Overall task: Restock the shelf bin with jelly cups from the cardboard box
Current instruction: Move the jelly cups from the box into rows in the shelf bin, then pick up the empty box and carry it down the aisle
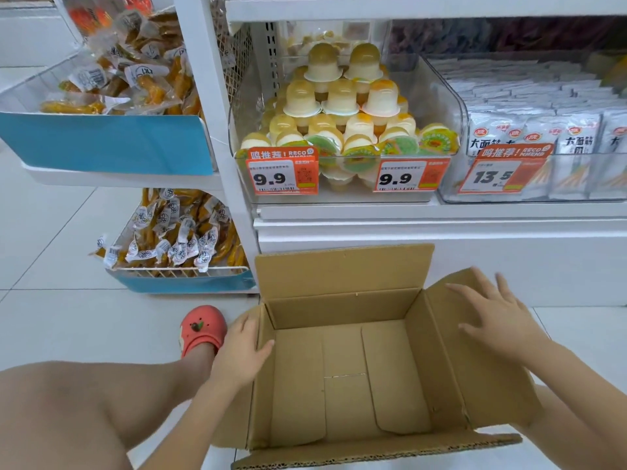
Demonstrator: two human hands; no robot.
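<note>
Head view: left hand [239, 354] rests against the left wall of the cardboard box [342, 378], thumb hooked over the wall's top edge, the other fingers lying along the outer flap; a loose hold on the cardboard, not clenched. Right hand [492, 320] lies flat on the right flap, fingers spread and straight, gripping nothing. Both forearms come in from the bottom edge, one on each side of the box.

Box sits on the tiled floor just in front of the white shelf unit, all four flaps open, inside bare down to the bottom panels.

Jelly cups [342, 106] are all in the clear shelf bin [451, 106] directly above the box, stacked in a pyramid, most upside down; a few at the front show green and yellow lids. Two 9.9 price tags [283, 176] hang on the bin front.

The neighbouring bin on the right holds white snack packets [543, 106].
</note>
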